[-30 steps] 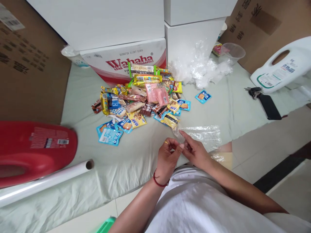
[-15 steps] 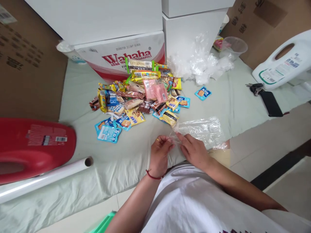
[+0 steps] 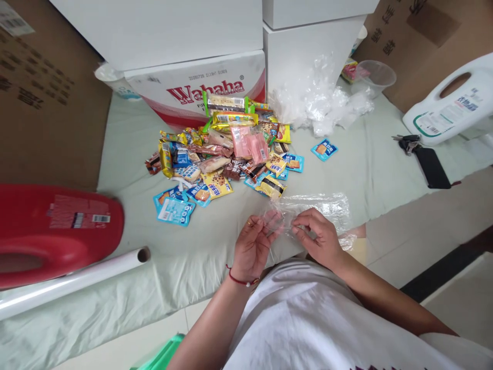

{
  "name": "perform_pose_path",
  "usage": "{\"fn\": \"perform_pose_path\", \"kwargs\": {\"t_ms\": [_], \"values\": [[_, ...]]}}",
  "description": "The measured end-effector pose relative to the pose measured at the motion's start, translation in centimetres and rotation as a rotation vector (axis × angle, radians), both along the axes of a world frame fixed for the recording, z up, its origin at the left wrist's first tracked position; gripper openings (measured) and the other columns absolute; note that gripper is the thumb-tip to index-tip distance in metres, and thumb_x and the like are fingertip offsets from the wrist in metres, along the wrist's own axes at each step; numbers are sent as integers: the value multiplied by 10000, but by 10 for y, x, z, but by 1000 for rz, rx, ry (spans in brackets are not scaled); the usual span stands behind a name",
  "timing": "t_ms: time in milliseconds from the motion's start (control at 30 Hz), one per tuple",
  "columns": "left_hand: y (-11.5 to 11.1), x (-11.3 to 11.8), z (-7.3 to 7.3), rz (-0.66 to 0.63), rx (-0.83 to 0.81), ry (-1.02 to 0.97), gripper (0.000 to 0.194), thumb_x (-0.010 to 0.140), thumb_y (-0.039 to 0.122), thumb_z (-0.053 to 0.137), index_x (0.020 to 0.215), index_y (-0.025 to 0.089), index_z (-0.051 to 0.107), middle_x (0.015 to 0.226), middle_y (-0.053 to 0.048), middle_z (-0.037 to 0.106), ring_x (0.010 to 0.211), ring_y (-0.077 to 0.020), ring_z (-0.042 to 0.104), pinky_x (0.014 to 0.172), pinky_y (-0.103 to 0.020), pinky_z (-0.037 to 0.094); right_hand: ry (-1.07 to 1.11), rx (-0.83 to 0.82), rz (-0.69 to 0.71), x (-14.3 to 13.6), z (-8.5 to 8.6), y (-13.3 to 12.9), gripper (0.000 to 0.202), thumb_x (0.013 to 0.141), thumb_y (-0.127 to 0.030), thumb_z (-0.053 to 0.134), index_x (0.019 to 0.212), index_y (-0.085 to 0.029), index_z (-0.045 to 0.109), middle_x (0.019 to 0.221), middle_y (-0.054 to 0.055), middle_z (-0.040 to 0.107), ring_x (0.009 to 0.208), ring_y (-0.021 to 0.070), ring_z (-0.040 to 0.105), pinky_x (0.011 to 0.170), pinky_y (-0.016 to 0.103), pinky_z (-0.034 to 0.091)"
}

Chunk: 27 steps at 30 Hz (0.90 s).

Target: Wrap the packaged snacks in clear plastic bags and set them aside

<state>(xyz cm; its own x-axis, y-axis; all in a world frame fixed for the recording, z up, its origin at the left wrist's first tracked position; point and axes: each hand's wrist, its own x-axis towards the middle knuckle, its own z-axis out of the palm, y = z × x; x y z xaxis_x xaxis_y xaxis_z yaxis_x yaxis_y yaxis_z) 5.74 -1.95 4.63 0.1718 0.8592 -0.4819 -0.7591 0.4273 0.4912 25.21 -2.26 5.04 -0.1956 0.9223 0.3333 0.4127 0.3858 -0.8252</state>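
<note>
Between my two hands stretches a small clear plastic bag point(image 3: 280, 220), thin and see-through. My left hand point(image 3: 254, 241), with a red cord bracelet at the wrist, is closed on the bag's left side, and some fingers show through the film. Thumb and forefinger of my right hand point(image 3: 318, 237) pinch its right side. Flat on the cloth just beyond my right hand lies a larger clear plastic sheet or bag point(image 3: 331, 205). Past my hands is a heap of wrapped snacks point(image 3: 219, 154); a yellow packet point(image 3: 271, 186) is its nearest piece.
A blue snack packet point(image 3: 324, 149) lies apart, near a pile of clear bags point(image 3: 319, 105). At right are a white detergent bottle point(image 3: 449, 105), keys point(image 3: 410, 145) and a black phone point(image 3: 433, 168). A red bottle point(image 3: 80, 205) and white roll point(image 3: 88, 275) lie left. Boxes point(image 3: 192, 87) stand behind.
My hands have moved apart, and the small clear bag is now spread out between them. My left hand has turned its palm more upward. The snacks lie as before.
</note>
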Motion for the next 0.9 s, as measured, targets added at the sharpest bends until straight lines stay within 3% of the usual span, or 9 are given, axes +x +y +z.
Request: {"fn": "perform_pose_path", "kwargs": {"t_ms": [167, 333, 500, 600, 700, 800, 900], "values": [[-2, 0, 0, 18, 32, -11, 308, 819, 285, 854, 830, 202, 558, 1211, -78, 758, 1218, -272, 707, 1040, -449, 557, -47, 124, 29, -10, 4, 1, 202, 975, -144, 650, 1130, -272, 673, 964, 42, 650, 872, 187, 619, 720, 341, 534], [-4, -1, 0, 34, 54, -14, 307, 826, 293, 851, 891, 228, 557, 1227, -53, 752, 1157, -258, 734, 935, -388, 587, -183, 268, 53, -15, 4, 1, 257, 936, -232, 738, 1181, -248, 662, 1013, 71, 653, 894, 221, 589, 786, 406, 538], [-5, 4, -1, 54, 76, 14, 287, 802, 288, 874, 911, 236, 613, 1150, -35, 763, 1027, -198, 741, 806, -291, 580, -137, 182, 39, -23, 7, -1, 229, 973, -192, 657, 1183, -283, 671, 1025, 59, 646, 955, 222, 605, 827, 412, 554], [-8, 9, 1, 54, 113, 51, 230, 797, 275, 876, 899, 222, 677, 1043, -12, 748, 935, -139, 706, 750, -221, 552, -104, 96, 9, -32, 6, 2, 306, 957, -290, 705, 1260, -288, 661, 1131, 81, 646, 1087, 251, 599, 918, 451, 559], [-12, 12, 1, 59, 132, 75, 211, 788, 288, 885, 882, 208, 714, 961, 3, 713, 921, -119, 680, 813, -218, 555, -32, 9, -15, -39, 3, 5, 302, 947, -343, 728, 1240, -284, 682, 1157, 87, 652, 1131, 255, 600, 955, 455, 557], [-18, 11, 0, 51, 110, 82, 197, 798, 283, 874, 875, 204, 711, 935, 5, 703, 929, -134, 683, 935, -298, 568, 78, -72, -27, -42, -1, 5, 136, 1000, -282, 648, 1107, -287, 731, 1090, 66, 675, 1075, 220, 638, 950, 427, 557], [-23, 7, -1, 66, 67, 87, 195, 810, 274, 859, 878, 205, 689, 976, -13, 728, 1057, -193, 706, 1035, -384, 548, 189, -151, -14, -42, -3, 7, 100, 997, -287, 647, 1023, -273, 742, 1047, 56, 678, 1037, 205, 654, 942, 399, 552]]}}
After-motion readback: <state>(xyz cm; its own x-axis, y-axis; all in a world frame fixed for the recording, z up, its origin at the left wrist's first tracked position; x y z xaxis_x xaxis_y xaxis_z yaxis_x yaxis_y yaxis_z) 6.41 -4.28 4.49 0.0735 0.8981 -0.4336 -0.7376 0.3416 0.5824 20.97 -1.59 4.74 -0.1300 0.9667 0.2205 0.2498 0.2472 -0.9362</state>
